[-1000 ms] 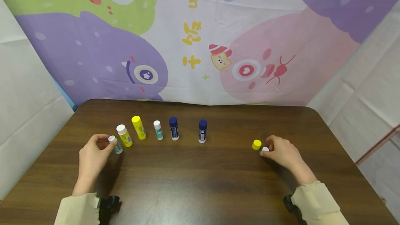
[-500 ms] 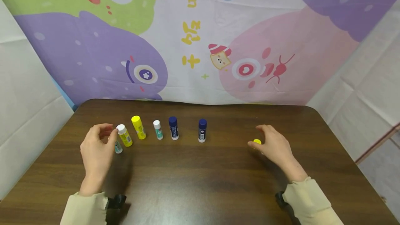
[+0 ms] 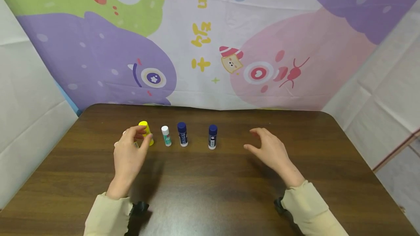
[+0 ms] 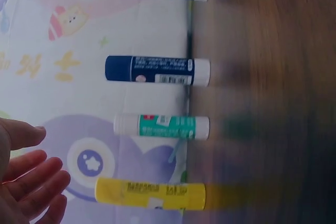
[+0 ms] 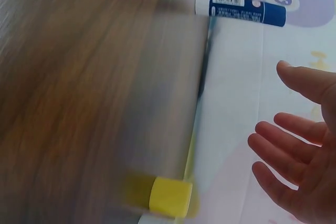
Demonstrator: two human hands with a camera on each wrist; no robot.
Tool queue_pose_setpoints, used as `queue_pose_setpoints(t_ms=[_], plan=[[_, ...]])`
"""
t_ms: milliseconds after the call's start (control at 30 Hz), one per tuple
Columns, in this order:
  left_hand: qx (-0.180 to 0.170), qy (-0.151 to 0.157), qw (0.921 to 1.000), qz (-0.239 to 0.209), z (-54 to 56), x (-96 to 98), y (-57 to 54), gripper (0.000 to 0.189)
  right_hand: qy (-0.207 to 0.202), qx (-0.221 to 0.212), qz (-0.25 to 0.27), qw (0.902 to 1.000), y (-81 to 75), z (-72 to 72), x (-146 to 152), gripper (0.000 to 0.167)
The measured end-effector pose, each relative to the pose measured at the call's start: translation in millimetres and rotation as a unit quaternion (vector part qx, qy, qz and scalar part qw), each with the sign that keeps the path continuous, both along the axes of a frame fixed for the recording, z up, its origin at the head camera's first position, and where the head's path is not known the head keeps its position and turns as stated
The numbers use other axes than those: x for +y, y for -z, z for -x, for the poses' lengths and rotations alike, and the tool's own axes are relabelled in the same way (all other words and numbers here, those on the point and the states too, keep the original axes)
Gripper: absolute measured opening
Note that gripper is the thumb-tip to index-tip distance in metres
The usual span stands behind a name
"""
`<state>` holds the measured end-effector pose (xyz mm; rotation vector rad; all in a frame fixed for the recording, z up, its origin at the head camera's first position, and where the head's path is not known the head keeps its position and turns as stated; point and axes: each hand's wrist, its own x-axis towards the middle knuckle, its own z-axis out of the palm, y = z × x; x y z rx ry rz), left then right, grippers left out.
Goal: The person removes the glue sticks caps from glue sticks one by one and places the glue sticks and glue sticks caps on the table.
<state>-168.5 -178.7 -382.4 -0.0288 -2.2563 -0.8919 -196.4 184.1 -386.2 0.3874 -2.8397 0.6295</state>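
My left hand [image 3: 129, 154] hovers with loosely bent fingers in front of a yellow glue stick [image 4: 152, 194], holding nothing; the left wrist view shows a gap between them. To its right stand a small white-and-teal glue stick [image 3: 166, 136] and two navy glue sticks, one [image 3: 182, 134] near it and the other [image 3: 212, 137] farther right. My right hand [image 3: 270, 150] is in the air right of that last one, thumb and fingers spread around nothing. Below it in the right wrist view sits a yellow cap [image 5: 170, 197], which the hand hides in the head view.
A white cap [image 5: 149, 219] shows partly beside the yellow one. More glue sticks at the far left are mostly covered by my left hand. The brown wooden table [image 3: 210, 185] ends at a printed cloth [image 3: 203, 90] behind the row.
My left hand has left the small glue stick at the far left and moved right. My right hand has let go of the white cap and moved left past the yellow cap.
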Motion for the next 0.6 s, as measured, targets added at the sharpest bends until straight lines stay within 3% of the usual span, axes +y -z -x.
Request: queue_pose_setpoints(t_ms=[433, 600], plan=[[-0.042, 0.039, 0.9981, 0.025, 12.1, 26.5, -1.5, 0.033, -0.021, 0.003, 0.026, 0.9994, -4.9, 5.4, -28.6, 0.047], [-0.064, 0.059, 0.9955, 0.037, 14.9, 42.0, -0.3, 0.034, -0.03, 0.013, 0.035, 0.9988, -4.9, 8.6, -39.1, 0.034]])
